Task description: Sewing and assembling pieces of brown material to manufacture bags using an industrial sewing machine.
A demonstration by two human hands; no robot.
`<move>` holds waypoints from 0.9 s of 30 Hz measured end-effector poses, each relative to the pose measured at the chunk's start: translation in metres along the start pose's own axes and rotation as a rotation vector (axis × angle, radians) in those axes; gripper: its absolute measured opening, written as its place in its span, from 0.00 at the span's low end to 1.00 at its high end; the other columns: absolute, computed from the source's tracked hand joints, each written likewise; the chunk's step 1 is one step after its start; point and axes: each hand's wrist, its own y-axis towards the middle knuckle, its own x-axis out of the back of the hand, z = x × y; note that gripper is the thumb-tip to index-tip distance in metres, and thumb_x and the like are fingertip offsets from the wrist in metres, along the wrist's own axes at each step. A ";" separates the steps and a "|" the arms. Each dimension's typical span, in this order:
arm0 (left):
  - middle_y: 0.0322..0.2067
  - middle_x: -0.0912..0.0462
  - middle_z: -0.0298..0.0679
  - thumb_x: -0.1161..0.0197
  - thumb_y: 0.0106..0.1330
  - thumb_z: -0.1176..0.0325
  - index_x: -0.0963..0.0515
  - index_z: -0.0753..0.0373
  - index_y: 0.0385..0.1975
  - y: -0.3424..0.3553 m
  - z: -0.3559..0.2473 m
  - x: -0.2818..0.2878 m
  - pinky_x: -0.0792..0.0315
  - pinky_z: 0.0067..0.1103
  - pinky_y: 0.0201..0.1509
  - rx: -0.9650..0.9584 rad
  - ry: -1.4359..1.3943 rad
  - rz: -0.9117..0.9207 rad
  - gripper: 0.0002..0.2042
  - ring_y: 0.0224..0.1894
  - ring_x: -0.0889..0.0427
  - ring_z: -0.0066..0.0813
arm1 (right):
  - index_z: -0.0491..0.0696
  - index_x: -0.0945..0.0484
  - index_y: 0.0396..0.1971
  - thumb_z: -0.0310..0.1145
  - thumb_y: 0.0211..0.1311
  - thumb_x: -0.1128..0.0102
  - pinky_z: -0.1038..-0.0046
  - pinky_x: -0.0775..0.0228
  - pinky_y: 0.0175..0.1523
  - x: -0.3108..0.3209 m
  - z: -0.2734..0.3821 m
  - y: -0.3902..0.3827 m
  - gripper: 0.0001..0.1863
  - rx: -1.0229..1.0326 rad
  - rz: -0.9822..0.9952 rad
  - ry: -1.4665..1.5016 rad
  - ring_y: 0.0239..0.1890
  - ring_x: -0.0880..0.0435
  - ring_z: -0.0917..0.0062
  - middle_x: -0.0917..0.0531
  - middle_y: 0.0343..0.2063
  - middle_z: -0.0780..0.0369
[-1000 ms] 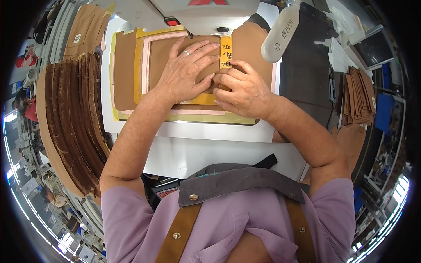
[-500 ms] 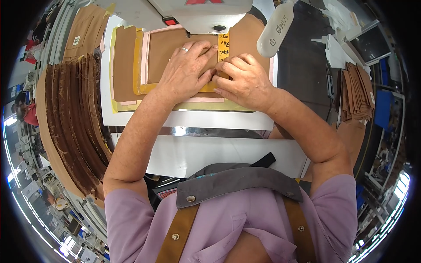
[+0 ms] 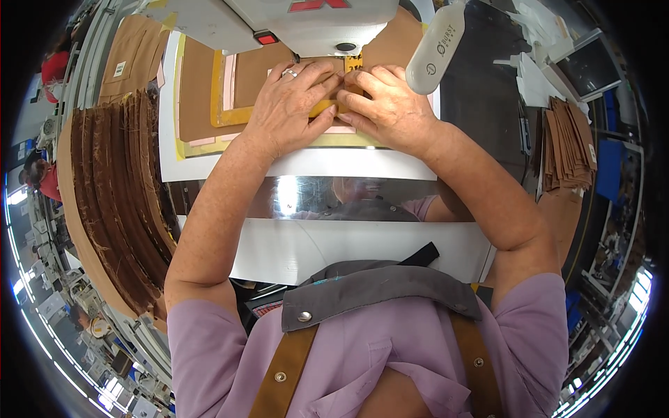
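Observation:
My left hand (image 3: 294, 104) lies with fingers apart over a brown panel (image 3: 202, 97) and a yellow template frame (image 3: 224, 115) with pink strips, just below the white machine head (image 3: 334, 24). My right hand (image 3: 390, 108) is beside it, fingers bent and pinched on the template's right part near a short marked yellow strip (image 3: 353, 60); what lies under the fingertips is hidden. The layers rest on a white board (image 3: 293, 167), with a shiny metal plate (image 3: 313, 198) showing below it.
Brown fabric stacks stand at left (image 3: 111, 202) and right (image 3: 564, 143); more brown panels (image 3: 129, 59) lie top left. A pale oblong device (image 3: 435, 49) hangs beside the machine. A monitor (image 3: 582, 63) is at right. A person in red (image 3: 45, 174) is at far left.
Both hands and the layered template with its board have moved away from me, under the machine head. More of the metal plate shows. The marked strip is now mostly covered.

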 end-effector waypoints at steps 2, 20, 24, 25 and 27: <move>0.61 0.22 0.40 0.34 0.62 0.63 0.17 0.59 0.54 0.000 0.003 -0.002 0.39 0.39 0.73 0.000 -0.016 -0.027 0.20 0.65 0.25 0.37 | 0.56 0.17 0.44 0.43 0.56 0.28 0.65 0.27 0.56 0.000 -0.003 0.001 0.16 0.002 -0.006 -0.022 0.45 0.19 0.73 0.19 0.44 0.68; 0.45 0.13 0.39 0.34 0.58 0.57 0.13 0.46 0.52 0.017 0.049 -0.023 0.38 0.35 0.72 0.111 -0.142 -0.132 0.20 0.52 0.22 0.38 | 0.43 0.18 0.38 0.31 0.58 0.27 0.67 0.20 0.47 -0.005 -0.038 0.017 0.12 -0.070 -0.160 0.108 0.40 0.15 0.66 0.17 0.39 0.59; 0.47 0.14 0.38 0.34 0.56 0.57 0.11 0.48 0.48 0.021 0.048 -0.025 0.38 0.35 0.70 0.175 -0.212 -0.101 0.19 0.54 0.23 0.37 | 0.43 0.18 0.39 0.32 0.59 0.28 0.67 0.21 0.48 -0.012 -0.043 0.011 0.12 -0.111 -0.184 0.129 0.41 0.15 0.65 0.17 0.41 0.58; 0.48 0.14 0.38 0.34 0.56 0.57 0.11 0.51 0.47 0.021 0.045 -0.024 0.39 0.35 0.70 0.162 -0.207 -0.108 0.18 0.55 0.23 0.37 | 0.44 0.19 0.40 0.33 0.60 0.28 0.67 0.21 0.49 -0.013 -0.041 0.010 0.12 -0.100 -0.185 0.163 0.42 0.15 0.65 0.17 0.42 0.59; 0.48 0.14 0.38 0.34 0.56 0.58 0.11 0.52 0.47 0.018 0.043 -0.021 0.39 0.37 0.70 0.177 -0.207 -0.126 0.18 0.55 0.23 0.37 | 0.44 0.19 0.41 0.33 0.61 0.29 0.67 0.21 0.50 -0.014 -0.040 0.009 0.13 -0.086 -0.189 0.198 0.43 0.15 0.65 0.18 0.43 0.59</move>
